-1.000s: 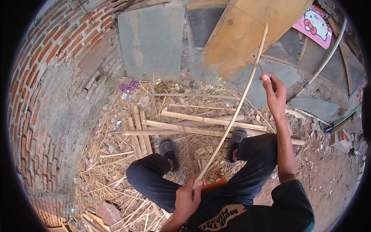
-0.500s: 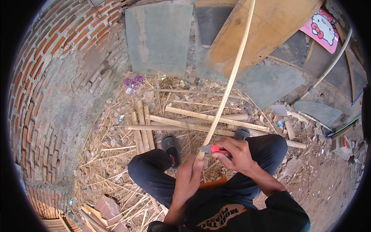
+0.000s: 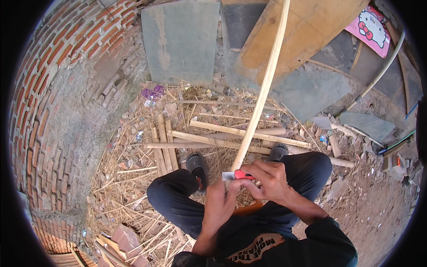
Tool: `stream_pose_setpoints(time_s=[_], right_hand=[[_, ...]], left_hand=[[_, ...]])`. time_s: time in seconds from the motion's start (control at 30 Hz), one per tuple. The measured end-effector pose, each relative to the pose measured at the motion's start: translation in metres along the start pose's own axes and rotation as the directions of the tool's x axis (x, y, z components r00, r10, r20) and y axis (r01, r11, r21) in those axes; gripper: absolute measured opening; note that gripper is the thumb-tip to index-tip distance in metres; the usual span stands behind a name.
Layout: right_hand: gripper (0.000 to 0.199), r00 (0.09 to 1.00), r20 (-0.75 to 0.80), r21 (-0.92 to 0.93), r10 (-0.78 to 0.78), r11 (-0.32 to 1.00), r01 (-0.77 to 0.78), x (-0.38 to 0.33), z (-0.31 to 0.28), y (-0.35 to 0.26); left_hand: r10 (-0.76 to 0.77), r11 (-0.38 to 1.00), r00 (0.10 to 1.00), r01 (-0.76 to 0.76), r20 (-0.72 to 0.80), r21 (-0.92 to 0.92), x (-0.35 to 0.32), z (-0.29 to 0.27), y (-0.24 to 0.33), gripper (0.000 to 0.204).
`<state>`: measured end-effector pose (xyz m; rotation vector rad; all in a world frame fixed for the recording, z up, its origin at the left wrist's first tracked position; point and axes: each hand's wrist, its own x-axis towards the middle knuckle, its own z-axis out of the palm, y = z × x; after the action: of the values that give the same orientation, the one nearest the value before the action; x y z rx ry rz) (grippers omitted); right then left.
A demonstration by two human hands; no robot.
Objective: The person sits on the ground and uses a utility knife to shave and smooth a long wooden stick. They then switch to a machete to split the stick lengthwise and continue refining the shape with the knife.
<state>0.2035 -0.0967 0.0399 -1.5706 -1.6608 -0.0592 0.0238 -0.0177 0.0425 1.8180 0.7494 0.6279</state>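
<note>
A long pale bamboo strip (image 3: 259,104) slants from the top of the view down to my lap. My left hand (image 3: 219,201) is closed around its near end, the thumb against the strip, and the fingers partly hide that end. In my right hand (image 3: 270,180) is a red-handled knife (image 3: 243,175) with a short, wide metal blade. The blade lies across the strip just beyond my left thumb, and both hands nearly touch. Below them, between my thighs, an orange-brown curved piece (image 3: 249,208) shows partly.
Several bamboo pieces (image 3: 249,134) lie crossed on shavings and rubble around my shoes (image 3: 196,165). A brick wall (image 3: 49,124) rises at the left. Grey slabs (image 3: 180,44), a brown board (image 3: 307,35) and a pink picture panel (image 3: 370,31) stand at the back.
The knife and my right hand have moved slightly left and nearer to me, down along the strip to its near end. The strip has shifted a little to the left.
</note>
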Motion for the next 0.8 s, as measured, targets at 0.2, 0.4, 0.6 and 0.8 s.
stream_pose_setpoints(time_s=[0.2,0.4,0.6,0.8], right_hand=[[0.03,0.998,-0.06,-0.028,-0.033,0.999,0.032,0.003,-0.001,0.003],[0.031,0.997,-0.064,-0.058,-0.053,0.997,0.05,0.004,-0.002,0.006],[0.029,0.993,-0.089,-0.047,-0.078,0.996,0.074,0.009,-0.005,0.006],[0.028,0.992,-0.082,-0.074,-0.091,0.994,0.085,0.012,-0.006,0.002]], left_hand=[[-0.032,0.999,0.999,0.032,-0.021,-0.015,0.0,0.003,0.004,0.028],[0.038,0.999,0.996,-0.039,-0.083,-0.014,0.0,0.005,0.01,0.029],[0.024,1.0,0.996,-0.023,-0.084,0.01,-0.003,0.002,0.012,0.03],[0.003,0.999,0.997,0.001,-0.084,0.048,-0.005,-0.001,0.014,0.029]])
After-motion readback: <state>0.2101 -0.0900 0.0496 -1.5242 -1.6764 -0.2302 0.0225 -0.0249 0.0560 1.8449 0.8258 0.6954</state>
